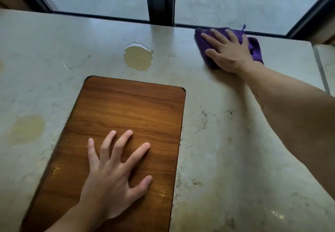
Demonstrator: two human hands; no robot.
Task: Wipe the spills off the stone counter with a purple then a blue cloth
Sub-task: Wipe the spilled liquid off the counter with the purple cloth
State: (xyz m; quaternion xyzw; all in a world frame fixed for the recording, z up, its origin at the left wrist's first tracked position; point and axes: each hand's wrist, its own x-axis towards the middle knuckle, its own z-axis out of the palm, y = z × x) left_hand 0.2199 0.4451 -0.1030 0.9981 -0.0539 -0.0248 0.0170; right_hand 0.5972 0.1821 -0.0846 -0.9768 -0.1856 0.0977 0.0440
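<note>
A pale yellowish spill is lying on the beige stone counter at far left. The left hand is being rested, fingers spread, on the brown wooden inset panel. A second yellowish puddle is sitting beyond. The bunched purple cloth is being pressed flat under the right hand, by the dark-framed window.

My right hand lies flat on the purple cloth, hard against the window frame at the far edge of the bench; no way past there. Leftward the stone lies open to the wet puddle. My left hand covers the near wooden panel. A fainter stain sits far left.
</note>
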